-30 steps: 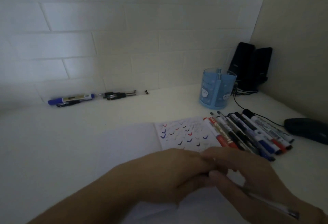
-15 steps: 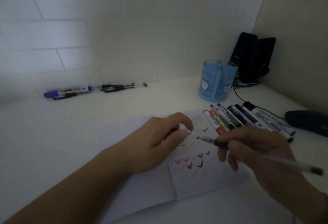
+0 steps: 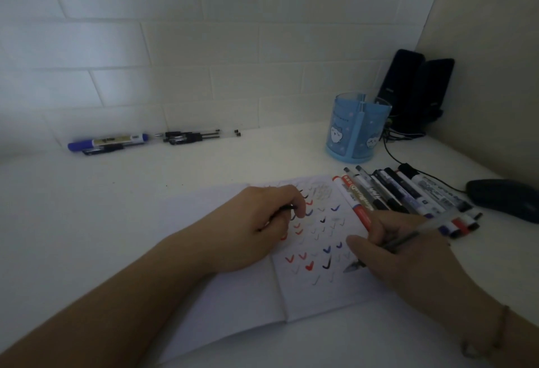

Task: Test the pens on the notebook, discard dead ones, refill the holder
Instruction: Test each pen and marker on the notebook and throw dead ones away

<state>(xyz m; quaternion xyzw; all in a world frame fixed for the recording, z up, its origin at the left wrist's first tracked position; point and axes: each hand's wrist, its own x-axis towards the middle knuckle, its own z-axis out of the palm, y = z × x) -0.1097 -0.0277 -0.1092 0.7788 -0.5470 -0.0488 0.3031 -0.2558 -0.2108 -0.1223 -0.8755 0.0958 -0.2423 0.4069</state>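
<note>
Pen row [image 3: 414, 201] betw. notebook [image 3: 320, 294] & holder [image 3: 357, 131]; bare desk [image 3: 116, 207] left.

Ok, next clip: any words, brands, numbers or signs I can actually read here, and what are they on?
None reads for certain; the frame is dim and soft.
Red-capped marker: printed label, blurred.
Markers beside it: label print, too small.
Blue-capped marker by the wall: yellow label, unreadable.
Blue pen holder: cartoon faces and a faint curved line of print, illegible.
Notebook: only red, blue and black tick marks, no words.
</note>
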